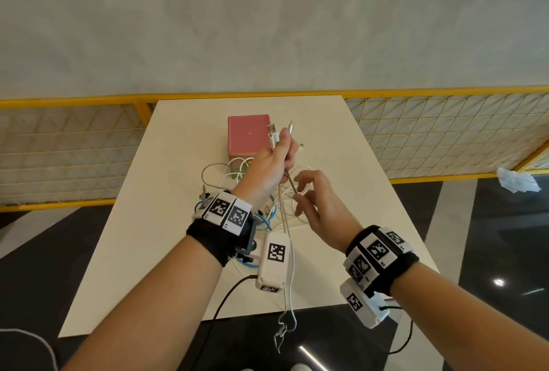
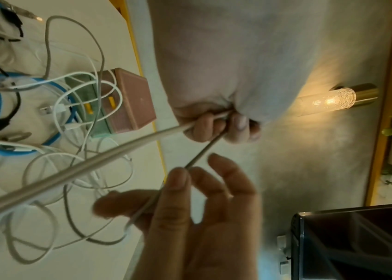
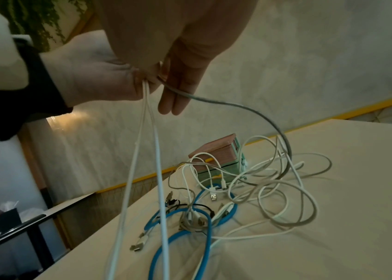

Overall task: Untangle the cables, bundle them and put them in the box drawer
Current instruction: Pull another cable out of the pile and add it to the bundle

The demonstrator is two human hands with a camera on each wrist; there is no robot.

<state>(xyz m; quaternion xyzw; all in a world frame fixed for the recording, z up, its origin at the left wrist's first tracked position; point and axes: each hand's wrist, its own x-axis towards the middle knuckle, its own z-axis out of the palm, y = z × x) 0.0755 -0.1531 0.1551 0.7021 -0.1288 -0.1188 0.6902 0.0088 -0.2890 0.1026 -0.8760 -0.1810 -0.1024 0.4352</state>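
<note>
My left hand [image 1: 276, 156] is raised above the table and grips the plug ends of several cables. Two white cables [image 3: 142, 151] hang from it past the table's front edge. A thin grey cable [image 2: 202, 151] runs from that fist down to my right hand [image 1: 315, 201], which pinches it between thumb and index finger just below the left hand. The rest of the cables lie in a tangle [image 3: 262, 189] on the table, with a blue cable [image 3: 204, 217] looped among them. The pink box [image 1: 249, 134] stands behind the tangle, its green drawer [image 2: 82, 89] facing me.
The white table [image 1: 178, 251] stands against a yellow mesh fence [image 1: 445, 133] and a pale wall. Dark glossy floor surrounds it. A wall lamp [image 2: 329, 100] glows to one side, above a black cabinet [image 2: 357, 242].
</note>
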